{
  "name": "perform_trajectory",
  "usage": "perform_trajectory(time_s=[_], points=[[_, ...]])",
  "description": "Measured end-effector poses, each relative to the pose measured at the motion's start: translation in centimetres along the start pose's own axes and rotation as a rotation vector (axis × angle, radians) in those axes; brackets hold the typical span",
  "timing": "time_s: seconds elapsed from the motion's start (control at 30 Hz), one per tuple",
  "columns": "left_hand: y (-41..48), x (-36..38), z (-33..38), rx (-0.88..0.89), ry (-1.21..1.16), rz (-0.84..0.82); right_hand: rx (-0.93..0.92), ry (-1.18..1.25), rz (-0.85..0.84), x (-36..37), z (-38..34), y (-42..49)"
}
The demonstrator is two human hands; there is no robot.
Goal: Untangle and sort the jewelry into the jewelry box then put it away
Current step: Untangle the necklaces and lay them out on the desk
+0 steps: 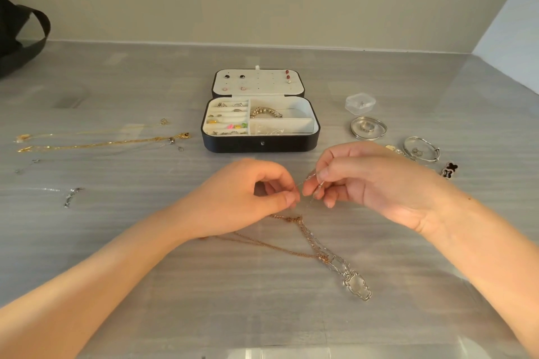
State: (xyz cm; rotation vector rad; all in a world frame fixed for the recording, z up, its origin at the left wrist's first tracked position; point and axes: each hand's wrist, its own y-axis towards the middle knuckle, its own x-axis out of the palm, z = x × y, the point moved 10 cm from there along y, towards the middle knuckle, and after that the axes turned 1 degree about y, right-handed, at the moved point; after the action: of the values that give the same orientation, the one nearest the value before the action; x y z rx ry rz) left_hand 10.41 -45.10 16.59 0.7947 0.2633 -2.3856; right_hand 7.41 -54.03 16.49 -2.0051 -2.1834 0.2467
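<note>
1. Since the rose-gold chain (287,217) and the silver chain (335,261) are crossed nearest the viewer, the knot could be tightened if either is pulled hard.
2. Just above, a thin silver strand is pinched by the left hand (248,198) and right hand (364,183).
3. Beyond, the jewelry box (259,144) is seen open and partly filled.

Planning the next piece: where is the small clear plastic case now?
Head view: the clear plastic case sits on the table, right of the open jewelry box, just beyond the silver bangle.
</note>
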Motion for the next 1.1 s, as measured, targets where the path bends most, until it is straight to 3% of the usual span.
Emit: perform_trajectory(time_s=[0.17,0.4,0.7,0.9,1.1], points=[[0.0,-0.6,0.0,0.016,0.017,0.083,0.030,-0.040,0.016,0.3,0.3,-0.1],[-0.6,-2.5,1.5,0.227,0.430,0.366,0.033,-0.198,0.160,-1.0,0.6,0.0],[-2.1,0.3,3.3,0.508,0.514,0.152,-0.136,-0.836,0.399,-2.5,-1.9,-1.4],[-2.4,0.7,3.1,0.561,0.573,0.119,-0.018,-0.808,0.160,-0.2,-0.2,-1.6],[-2.5,0.7,3.0,0.584,0.588,0.102,0.026,-0.812,0.068,0.5,0.5,-1.7]])
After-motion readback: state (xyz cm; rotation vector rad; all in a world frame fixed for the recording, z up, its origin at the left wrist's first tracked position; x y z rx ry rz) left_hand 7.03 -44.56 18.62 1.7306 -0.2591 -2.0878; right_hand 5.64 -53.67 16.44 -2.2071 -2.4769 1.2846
